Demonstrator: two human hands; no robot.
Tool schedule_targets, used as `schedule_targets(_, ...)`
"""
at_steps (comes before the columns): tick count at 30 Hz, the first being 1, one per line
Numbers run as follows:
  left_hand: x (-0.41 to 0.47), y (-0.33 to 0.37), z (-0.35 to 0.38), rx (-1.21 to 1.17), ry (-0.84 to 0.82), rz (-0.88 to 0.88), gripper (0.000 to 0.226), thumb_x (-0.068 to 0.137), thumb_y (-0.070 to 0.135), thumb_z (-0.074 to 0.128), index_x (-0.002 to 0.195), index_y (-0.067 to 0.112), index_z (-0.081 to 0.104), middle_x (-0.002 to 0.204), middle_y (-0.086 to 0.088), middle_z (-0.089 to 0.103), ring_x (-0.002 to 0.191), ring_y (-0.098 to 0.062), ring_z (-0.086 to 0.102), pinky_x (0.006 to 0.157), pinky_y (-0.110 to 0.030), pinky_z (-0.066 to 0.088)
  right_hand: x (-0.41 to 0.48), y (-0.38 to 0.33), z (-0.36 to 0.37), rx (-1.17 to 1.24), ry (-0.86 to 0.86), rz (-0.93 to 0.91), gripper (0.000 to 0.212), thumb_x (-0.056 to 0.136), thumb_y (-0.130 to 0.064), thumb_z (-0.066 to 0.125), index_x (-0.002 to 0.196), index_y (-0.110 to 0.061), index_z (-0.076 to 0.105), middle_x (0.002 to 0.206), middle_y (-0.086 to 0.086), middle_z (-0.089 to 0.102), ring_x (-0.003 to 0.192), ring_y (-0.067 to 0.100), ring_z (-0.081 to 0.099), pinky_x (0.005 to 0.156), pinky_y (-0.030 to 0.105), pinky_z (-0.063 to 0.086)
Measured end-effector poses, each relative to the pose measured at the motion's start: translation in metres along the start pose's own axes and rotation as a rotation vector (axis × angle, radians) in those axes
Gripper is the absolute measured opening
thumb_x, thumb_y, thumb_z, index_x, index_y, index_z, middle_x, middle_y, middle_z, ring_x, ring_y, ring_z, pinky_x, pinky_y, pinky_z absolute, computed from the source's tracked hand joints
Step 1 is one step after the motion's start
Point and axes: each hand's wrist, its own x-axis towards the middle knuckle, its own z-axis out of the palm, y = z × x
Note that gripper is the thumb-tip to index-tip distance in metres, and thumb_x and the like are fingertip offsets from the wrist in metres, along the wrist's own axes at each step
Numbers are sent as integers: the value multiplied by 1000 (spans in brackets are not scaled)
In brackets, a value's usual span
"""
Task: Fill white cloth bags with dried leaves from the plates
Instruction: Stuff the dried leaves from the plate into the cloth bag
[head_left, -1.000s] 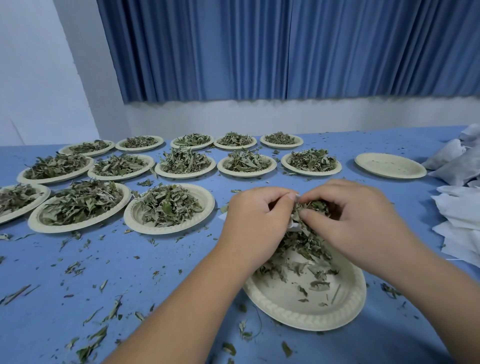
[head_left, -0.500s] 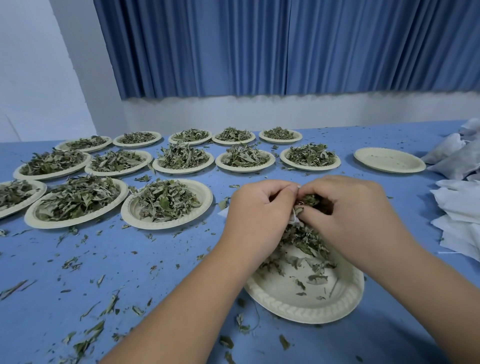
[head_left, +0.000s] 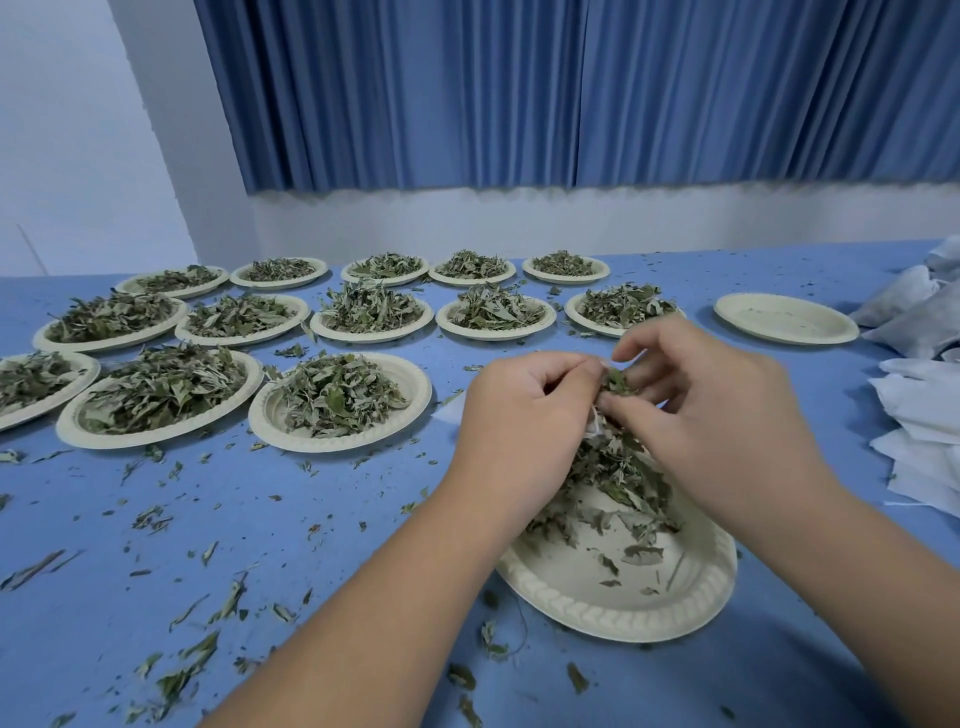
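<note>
Pinching white cloth bag with left hand: fingers curled, thumb pressed to forefinger at the cloth edge. Only a sliver of white showing between the two hands, rest hidden behind them; cannot tell how full.

Pinching a tuft of dried leaves with right hand: thumb and fingertips closed on it, right against the left thumb tip, just above the visible cloth. Other right fingers loosely bent.

Both hands held above far side of near plate, close to front table edge. Remaining pile of leaves heaped on that plate's far half, under the hands; near half mostly bare, a few crumbs.

Elsewhere on blue table:
- thirteen full plates in three rows, left and behind; leftmost front one cut by frame edge
- one empty plate at right end of middle row
- flat white bags stacked at right edge, well apart from hands
- stuffed bags piled behind that stack
- loose leaf bits scattered all over, densest front left

Blue curtain across white wall behind.
</note>
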Motion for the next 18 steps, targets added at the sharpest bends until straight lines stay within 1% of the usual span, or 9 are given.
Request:
schedule_targets(1,0,0,0,-1,6,0,26,93,20,59,72,20,74,54,2,50,52,-9,41,47,-20,34,0,0,0,2,10,-15,27,70,-17,80,83,-30,61,67,-23,59,72,-1,58,64,14,44)
schedule_targets(4,0,0,0,-10,19,-5,28,93,20,59,70,23,73,51,8,51,52,-9,45,50,-21,38,-1,0,-2,-36,12,-99,14,73,-20,77,84,-26,73,68,-29,58,70,-5,57,65,11,43)
schedule_targets(5,0,0,-1,-17,21,-8,28,93,21,58,70,23,73,51,8,50,52,-9,45,49,-22,37,-1,0,-3,-46,11,-127,13,74,-21,75,86,-24,76,71,-28,59,70,-5,56,66,10,43)
schedule_targets(7,-1,0,-2,-41,39,-10,26,93,21,59,71,24,74,51,8,50,47,-8,42,45,-17,34,-1,0,-4,-43,-5,-169,15,78,-21,72,92,-20,77,77,-17,68,75,-1,56,69,7,41)
schedule_targets(9,0,1,-4,-61,64,-15,25,93,21,59,72,24,74,51,8,51,44,-6,40,43,-14,32,-1,-1,-5,17,-53,-163,15,84,-18,71,97,-21,77,84,-11,70,80,1,57,73,5,39)
schedule_targets(12,0,1,-5,-52,59,-19,26,93,21,59,71,24,73,51,7,50,44,-7,39,41,-14,31,-1,-1,-2,130,-79,-83,21,83,-11,71,97,-25,76,84,-9,64,80,0,57,69,5,38)
schedule_targets(15,1,2,-4,-23,44,0,27,93,20,58,69,18,70,53,3,49,49,-8,39,44,-17,32,1,-2,1,273,-51,66,24,77,-8,76,84,-31,76,75,-11,65,68,-4,57,62,4,39)
schedule_targets(17,1,2,-3,-13,28,11,28,93,19,58,68,17,70,54,4,50,51,-8,41,48,-20,34,2,-2,3,343,-36,151,28,73,-9,78,79,-36,72,70,-12,68,64,-1,59,60,10,44)
schedule_targets(18,0,3,-3,-10,16,13,27,93,19,59,70,18,72,54,3,51,52,-8,43,50,-22,36,2,-1,4,372,-36,184,27,71,-10,79,79,-34,69,70,-12,68,63,1,60,60,14,46)
